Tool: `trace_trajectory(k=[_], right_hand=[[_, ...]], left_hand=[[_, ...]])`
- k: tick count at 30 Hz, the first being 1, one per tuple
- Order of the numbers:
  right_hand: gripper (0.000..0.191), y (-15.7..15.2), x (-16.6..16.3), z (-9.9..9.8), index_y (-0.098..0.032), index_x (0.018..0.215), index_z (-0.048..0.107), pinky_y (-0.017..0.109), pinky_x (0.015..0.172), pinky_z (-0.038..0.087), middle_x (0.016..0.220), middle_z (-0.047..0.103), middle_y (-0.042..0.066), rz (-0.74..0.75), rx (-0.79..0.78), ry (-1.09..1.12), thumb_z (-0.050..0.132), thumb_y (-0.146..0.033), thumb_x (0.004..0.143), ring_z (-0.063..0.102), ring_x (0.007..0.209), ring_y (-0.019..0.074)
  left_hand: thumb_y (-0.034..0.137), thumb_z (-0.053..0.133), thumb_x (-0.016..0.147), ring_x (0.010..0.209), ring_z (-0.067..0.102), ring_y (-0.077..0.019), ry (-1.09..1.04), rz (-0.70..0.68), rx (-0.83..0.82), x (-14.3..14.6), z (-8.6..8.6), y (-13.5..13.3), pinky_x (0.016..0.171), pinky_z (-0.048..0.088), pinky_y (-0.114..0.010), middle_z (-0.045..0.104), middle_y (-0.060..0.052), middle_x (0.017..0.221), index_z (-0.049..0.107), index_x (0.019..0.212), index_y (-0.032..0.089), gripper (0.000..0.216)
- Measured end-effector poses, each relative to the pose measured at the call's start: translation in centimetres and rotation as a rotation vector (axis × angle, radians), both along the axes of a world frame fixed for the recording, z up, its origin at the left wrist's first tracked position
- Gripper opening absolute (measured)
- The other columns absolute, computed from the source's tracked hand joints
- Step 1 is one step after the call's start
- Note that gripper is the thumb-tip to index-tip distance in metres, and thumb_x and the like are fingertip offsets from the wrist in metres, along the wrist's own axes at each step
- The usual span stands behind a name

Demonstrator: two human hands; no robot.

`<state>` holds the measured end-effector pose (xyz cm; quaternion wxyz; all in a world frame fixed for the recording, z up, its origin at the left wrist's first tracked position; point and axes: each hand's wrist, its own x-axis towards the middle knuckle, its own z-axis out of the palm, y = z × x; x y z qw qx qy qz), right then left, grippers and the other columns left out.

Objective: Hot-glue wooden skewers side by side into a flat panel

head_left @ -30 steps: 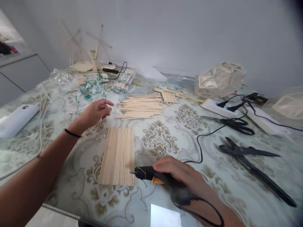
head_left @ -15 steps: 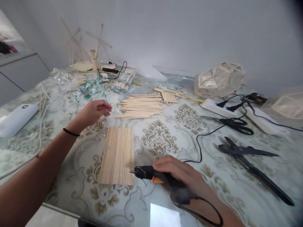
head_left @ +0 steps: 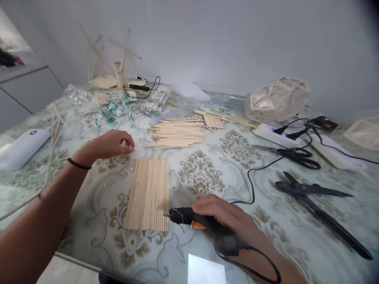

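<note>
My right hand [head_left: 227, 215] is wrapped round a black hot glue gun [head_left: 220, 236] with an orange trigger. Its metal nozzle points left, over the lower right edge of a flat panel of wooden sticks laid side by side [head_left: 148, 195]. Whether the nozzle touches the panel I cannot tell. Beyond the panel's upper left corner, my left hand [head_left: 114, 142] hovers with curled fingers, thumb and fingertips brought together in a pinch. Anything between those tips is too small to make out. To its right lies a pile of loose wooden sticks [head_left: 179, 132].
Pliers-like black cutters [head_left: 304, 189], scissors [head_left: 299, 156] and a power strip [head_left: 275, 135] with plugs are on the right. Stick frameworks [head_left: 278, 98] stand behind. Packaged sticks [head_left: 156, 100] and a white device [head_left: 26, 148] occupy the left. The gun's cord crosses the table.
My left hand has drawn slightly left and down, its fingers curling from a straighter pose into a pinch. The glue gun and the stick panel stay almost where they were.
</note>
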<state>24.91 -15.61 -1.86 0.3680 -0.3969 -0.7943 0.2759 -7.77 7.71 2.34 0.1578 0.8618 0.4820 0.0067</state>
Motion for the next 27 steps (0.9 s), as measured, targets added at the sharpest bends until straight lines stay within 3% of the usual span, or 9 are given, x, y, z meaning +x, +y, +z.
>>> trace_trajectory(k=[5, 10, 18, 27], right_hand=[[0.022, 0.0, -0.1, 0.0, -0.027, 0.122, 0.058, 0.029, 0.078, 0.057, 0.106, 0.071, 0.007, 0.008, 0.003, 0.005, 0.059, -0.025, 0.1, 0.072, 0.095, 0.0205], [0.022, -0.1, -0.3, -0.1, -0.028, 0.121, 0.058, 0.03, 0.076, 0.056, 0.106, 0.071, 0.008, -0.016, 0.0, 0.003, 0.059, -0.025, 0.099, 0.072, 0.094, 0.0208], [0.021, 0.0, 0.0, 0.2, -0.027, 0.12, 0.058, 0.031, 0.076, 0.056, 0.106, 0.07, 0.008, 0.012, -0.01, 0.012, 0.06, -0.03, 0.099, 0.072, 0.093, 0.0226], [0.023, -0.1, -0.4, 0.8, -0.025, 0.119, 0.059, 0.029, 0.074, 0.057, 0.107, 0.071, 0.007, -0.016, -0.006, 0.002, 0.062, -0.017, 0.097, 0.071, 0.089, 0.0177]], left_hand=[[0.039, 0.057, 0.073, 0.079, 0.063, -0.0196, 0.044, 0.007, -0.006, -0.2, -0.5, 0.3, 0.074, 0.045, -0.028, 0.072, -0.002, 0.084, 0.076, 0.086, 0.023, 0.029], [0.035, 0.059, 0.074, 0.071, 0.06, -0.0185, -0.081, 0.027, 0.049, 0.0, -1.5, 0.5, 0.069, 0.042, -0.028, 0.069, -0.002, 0.074, 0.071, 0.074, 0.023, 0.017], [0.037, 0.062, 0.082, 0.06, 0.055, -0.0155, -0.274, 0.146, 0.083, 1.3, -0.4, -0.4, 0.062, 0.04, -0.027, 0.065, 0.0, 0.066, 0.066, 0.079, 0.022, 0.016], [0.033, 0.059, 0.083, 0.059, 0.051, -0.0154, -0.374, 0.239, 0.048, 2.2, -0.3, -1.0, 0.058, 0.037, -0.027, 0.061, 0.001, 0.065, 0.056, 0.076, 0.022, 0.013]])
